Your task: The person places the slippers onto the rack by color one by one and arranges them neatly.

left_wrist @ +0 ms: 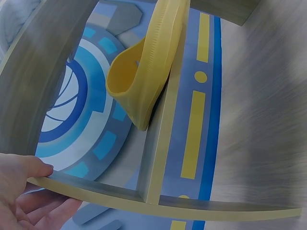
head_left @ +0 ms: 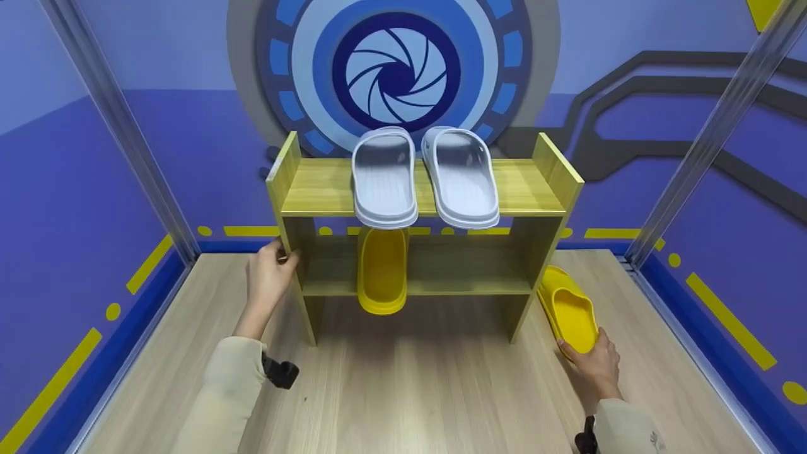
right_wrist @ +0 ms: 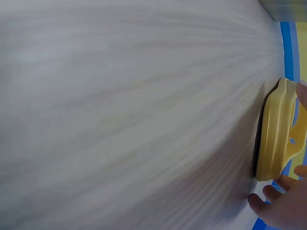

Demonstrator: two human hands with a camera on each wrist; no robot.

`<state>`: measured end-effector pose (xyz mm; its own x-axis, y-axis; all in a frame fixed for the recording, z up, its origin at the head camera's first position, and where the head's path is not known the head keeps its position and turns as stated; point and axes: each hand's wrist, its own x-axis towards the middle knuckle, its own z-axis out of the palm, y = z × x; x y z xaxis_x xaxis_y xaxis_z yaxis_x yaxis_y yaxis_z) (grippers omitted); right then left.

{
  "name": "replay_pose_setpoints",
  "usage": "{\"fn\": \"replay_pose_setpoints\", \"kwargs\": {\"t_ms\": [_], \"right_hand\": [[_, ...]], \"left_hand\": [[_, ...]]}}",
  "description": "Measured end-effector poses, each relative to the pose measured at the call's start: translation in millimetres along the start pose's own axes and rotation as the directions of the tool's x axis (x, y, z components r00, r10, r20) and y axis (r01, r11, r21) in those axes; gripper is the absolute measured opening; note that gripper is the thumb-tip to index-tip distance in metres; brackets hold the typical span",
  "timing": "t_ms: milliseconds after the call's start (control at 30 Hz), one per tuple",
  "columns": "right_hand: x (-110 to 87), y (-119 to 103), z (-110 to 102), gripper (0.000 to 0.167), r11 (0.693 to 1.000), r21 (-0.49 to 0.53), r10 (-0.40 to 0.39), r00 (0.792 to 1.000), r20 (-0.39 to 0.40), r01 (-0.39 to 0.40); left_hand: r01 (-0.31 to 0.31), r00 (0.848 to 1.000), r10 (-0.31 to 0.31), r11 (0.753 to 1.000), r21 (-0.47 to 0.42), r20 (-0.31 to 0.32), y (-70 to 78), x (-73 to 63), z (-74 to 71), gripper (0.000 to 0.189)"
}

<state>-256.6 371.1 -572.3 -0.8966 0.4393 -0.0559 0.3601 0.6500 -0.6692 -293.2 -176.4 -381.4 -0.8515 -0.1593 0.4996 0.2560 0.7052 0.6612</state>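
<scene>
On the left, my left hand (head_left: 270,277) grips the side panel of a small wooden shoe rack (head_left: 435,287). The left wrist view shows the thumb on one face of that panel and the fingers on the other. My right hand (head_left: 597,364) holds a yellow clog (head_left: 575,309) at its heel, to the right of the rack, toe pointing away. Whether its sole touches the table cannot be told. A second yellow clog (head_left: 383,271) sits on the rack's middle shelf, left of centre, its toe partly hidden. Two pale grey clogs (head_left: 385,180) stand side by side on the top shelf.
The rack stands on a light wood-grain table (head_left: 403,391). Behind it is a blue and purple printed wall (head_left: 195,157). Metal posts (head_left: 120,126) rise at the back corners. The rack's right side panel (head_left: 543,271) lies close to the held clog.
</scene>
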Motion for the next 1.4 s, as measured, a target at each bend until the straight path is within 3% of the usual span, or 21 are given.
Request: {"fn": "replay_pose_setpoints", "kwargs": {"t_ms": [267, 600, 900, 1200, 1400], "right_hand": [[0.5, -2.0, 1.5, 0.109, 0.997, -0.006, 0.079, 0.996, 0.05, -0.079], [0.0, -5.7, -2.4, 0.114, 0.992, -0.051, 0.117, 0.99, 0.075, -0.113], [1.8, -3.4, 0.2, 0.107, 0.996, -0.075, 0.054, 0.998, 0.018, -0.053], [8.1, -4.9, -3.2, 0.104, 0.995, 0.042, 0.088, 0.994, 0.062, -0.09], [8.1, -6.7, -4.5, 0.104, 0.995, 0.038, 0.091, 0.994, 0.067, -0.094]], "left_hand": [[0.008, 1.0, -0.008, 1.0, -0.003, -0.004, 0.9, 0.5, 0.1, 0.015], [0.004, 1.0, -0.004, 1.0, 0.008, -0.003, 0.2, 0.7, -0.2, 0.015], [0.011, 1.0, -0.01, 0.999, 0.037, -0.018, 1.1, 0.4, -0.7, 0.015], [0.023, 1.0, -0.023, 0.999, 0.032, -0.013, 0.8, 0.9, -0.8, 0.016], [0.021, 1.0, -0.02, 0.999, 0.032, -0.01, 0.8, 0.3, -0.6, 0.016]]}}
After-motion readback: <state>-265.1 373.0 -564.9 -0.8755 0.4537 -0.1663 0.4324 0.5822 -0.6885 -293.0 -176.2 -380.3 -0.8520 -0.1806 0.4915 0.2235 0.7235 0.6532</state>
